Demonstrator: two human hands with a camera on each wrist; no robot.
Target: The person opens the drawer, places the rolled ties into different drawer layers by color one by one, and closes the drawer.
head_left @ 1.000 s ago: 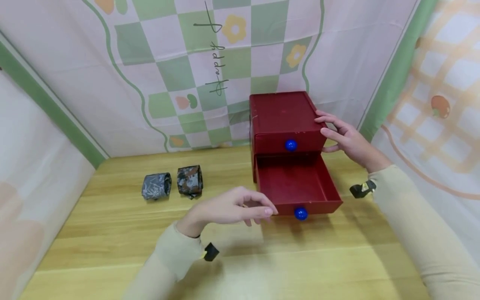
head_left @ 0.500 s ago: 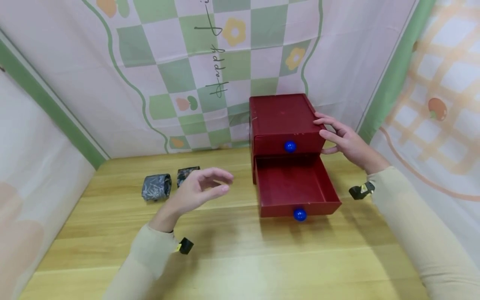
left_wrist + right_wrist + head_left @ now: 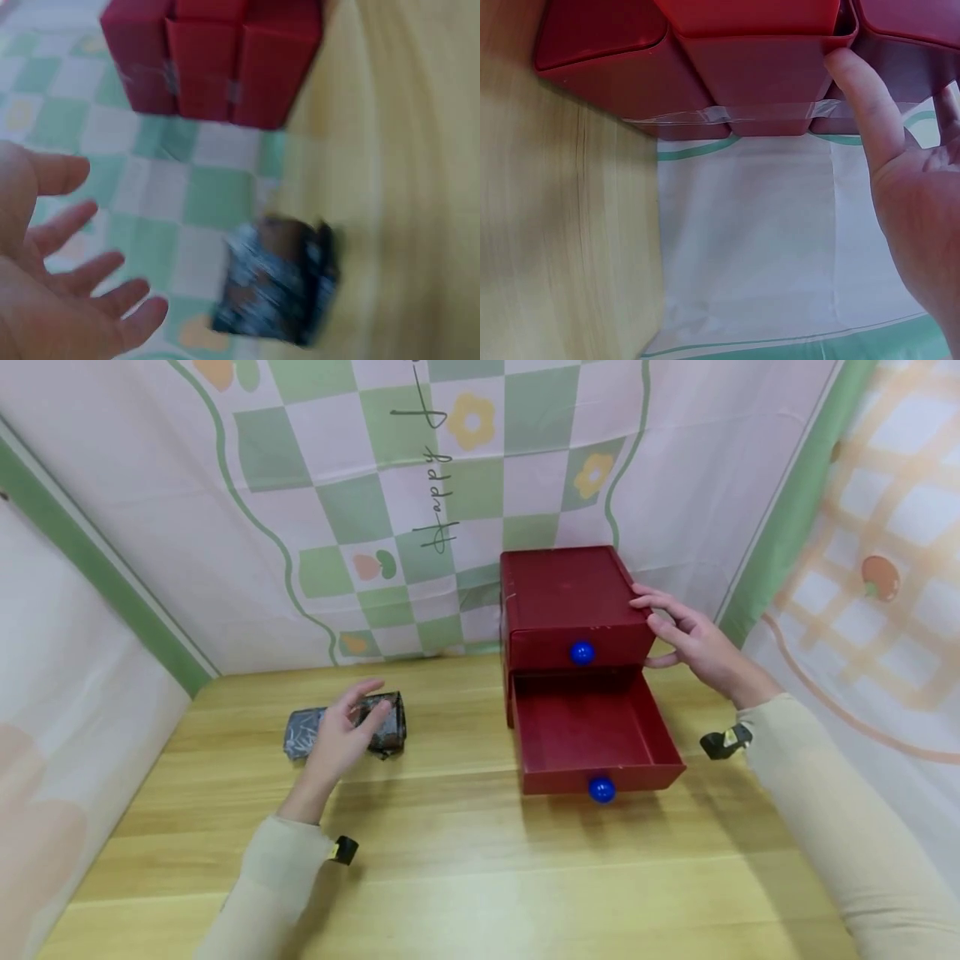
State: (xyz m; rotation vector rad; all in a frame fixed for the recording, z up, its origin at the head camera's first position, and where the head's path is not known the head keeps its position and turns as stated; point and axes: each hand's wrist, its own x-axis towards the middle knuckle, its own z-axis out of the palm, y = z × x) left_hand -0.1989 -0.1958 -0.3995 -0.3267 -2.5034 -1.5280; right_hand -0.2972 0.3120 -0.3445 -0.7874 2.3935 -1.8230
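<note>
Over the two small folded packets is my left hand, fingers spread and holding nothing. The camouflage-patterned packet shows partly behind its thumb; in the left wrist view the same packet lies apart from the fingertips, blurred. A grey packet with pale streaks is half hidden by the hand. On the right, my right hand rests against the dark red drawer cabinet, fingers on its top edge. The right wrist view has the thumb touching the cabinet's side. The middle drawer is pulled out and empty.
A blue knob sticks out from the pulled-out drawer, another blue knob from the pushed-in top drawer. Clear tape runs across the cabinet's side. Patterned cloth hangs behind the wooden table.
My left hand has moved left from beside the pulled-out drawer to above the packets, its fingers spreading. The right hand and the cabinet have stayed in place.
</note>
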